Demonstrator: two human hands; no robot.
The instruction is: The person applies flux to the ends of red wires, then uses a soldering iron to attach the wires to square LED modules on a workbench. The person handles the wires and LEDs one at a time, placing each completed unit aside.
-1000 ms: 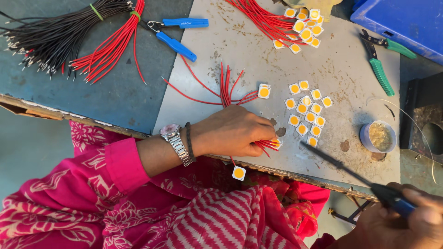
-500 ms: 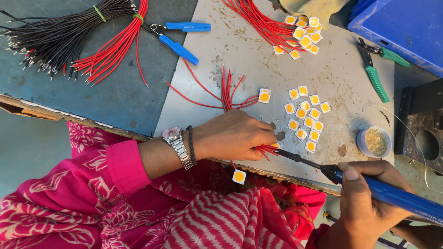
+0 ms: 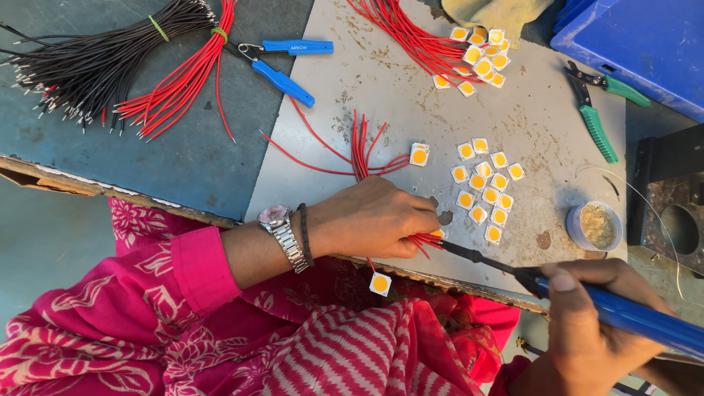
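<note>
Soldering iron [image 3: 587, 297] with a blue handle lies in the right hand [image 3: 598, 323], which is closed around it at the near right edge of the surface [image 3: 367, 73]. Its long axis slants from the lower right up toward the left, and its dark tip points at the left hand [image 3: 374, 218], ending just beside the fingertips. The left hand reaches in from the left, wrist straight, knuckles up, fingers pinched on a small bunch of red wires [image 3: 422, 240] and a yellow square chip [image 3: 438, 234] at the near edge. A watch [image 3: 282, 231] and a dark band sit on that wrist. More yellow chips [image 3: 488, 187] lie scattered just beyond the hands, a small round tin [image 3: 594, 226] stands to their right, and blue pliers [image 3: 282, 62] lie at the far left.
</note>
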